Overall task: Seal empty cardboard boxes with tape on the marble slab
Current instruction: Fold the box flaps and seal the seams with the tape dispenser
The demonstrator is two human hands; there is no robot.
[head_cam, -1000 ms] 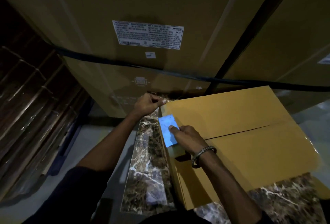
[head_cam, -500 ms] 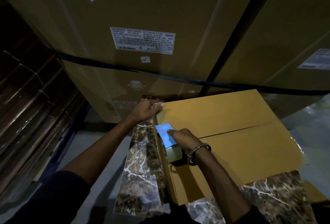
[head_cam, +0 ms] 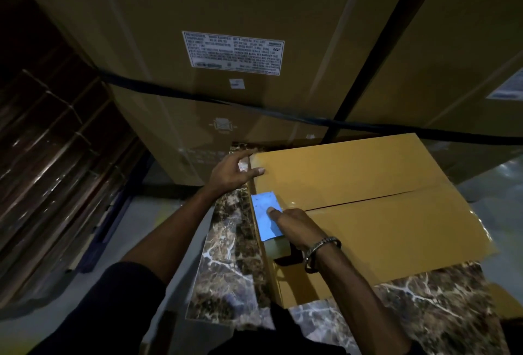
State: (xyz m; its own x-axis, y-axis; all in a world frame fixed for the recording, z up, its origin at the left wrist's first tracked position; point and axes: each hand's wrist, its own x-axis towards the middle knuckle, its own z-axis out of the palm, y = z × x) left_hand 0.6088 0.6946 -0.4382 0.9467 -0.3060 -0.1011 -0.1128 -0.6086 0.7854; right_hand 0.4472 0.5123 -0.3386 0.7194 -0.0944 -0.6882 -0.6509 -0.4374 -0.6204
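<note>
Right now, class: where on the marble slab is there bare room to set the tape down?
Bare marble slab lies left of the cardboard box, and near its front edge. Crowded: the box's left end, under left hand, right hand and tape dispenser.

I cannot read the white label (head_cam: 232, 52) — print too small. Beneath my right hand (head_cam: 294, 226), the tape dispenser (head_cam: 266, 217) body is mostly hidden. The marble slab (head_cam: 226, 267) runs off the bottom edge — extent unknown.
</note>
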